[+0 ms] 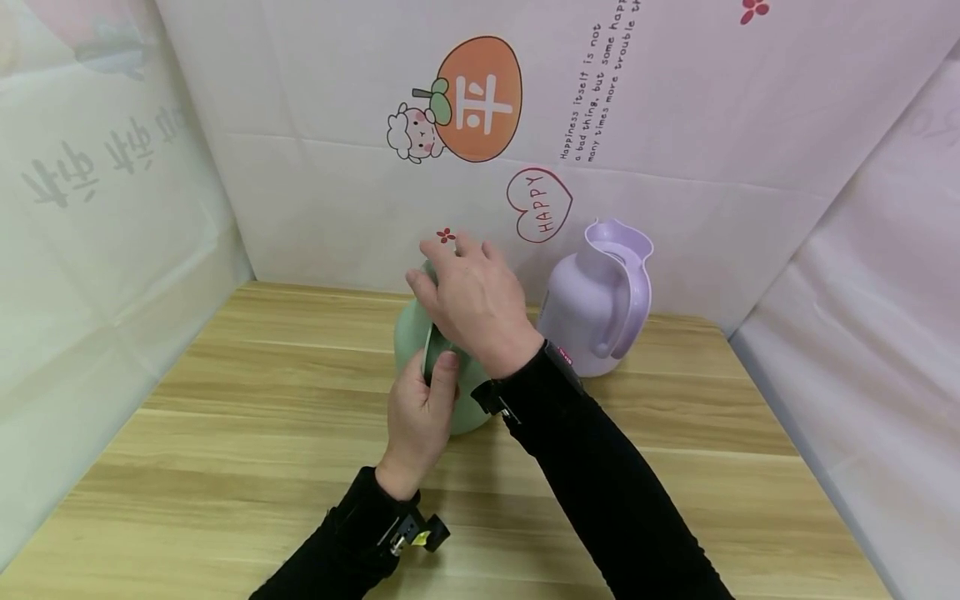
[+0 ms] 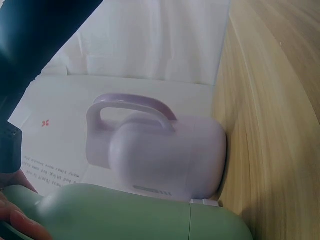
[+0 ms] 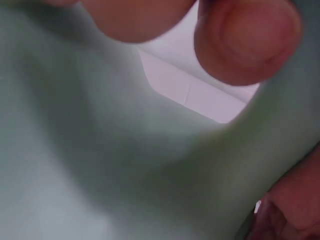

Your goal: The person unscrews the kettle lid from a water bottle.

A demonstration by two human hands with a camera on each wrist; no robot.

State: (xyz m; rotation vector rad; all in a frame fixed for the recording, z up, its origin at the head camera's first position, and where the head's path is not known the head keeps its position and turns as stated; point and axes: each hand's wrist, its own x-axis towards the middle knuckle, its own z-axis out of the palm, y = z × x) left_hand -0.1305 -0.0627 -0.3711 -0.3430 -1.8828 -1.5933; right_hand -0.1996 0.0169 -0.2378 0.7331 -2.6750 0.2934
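Note:
A pale green thermos jug (image 1: 408, 333) stands on the table, with its handle turned towards me. My left hand (image 1: 416, 421) grips that handle, its thumb lying along it. From above, my right hand (image 1: 480, 300) curls its fingers over the jug's top and hides most of it; whether a lid is under the palm cannot be seen. In the left wrist view the green jug (image 2: 125, 215) lies along the lower edge of the picture. Close up in the right wrist view, fingertips (image 3: 250, 40) curl beside the blurred green surface (image 3: 100, 150).
Just right of the green jug stands a lilac thermos jug (image 1: 577, 308), its open spout up and its handle towards me. A wooden table (image 1: 300, 467) lies below. White printed cloth (image 1: 315, 192) hangs behind and at both sides.

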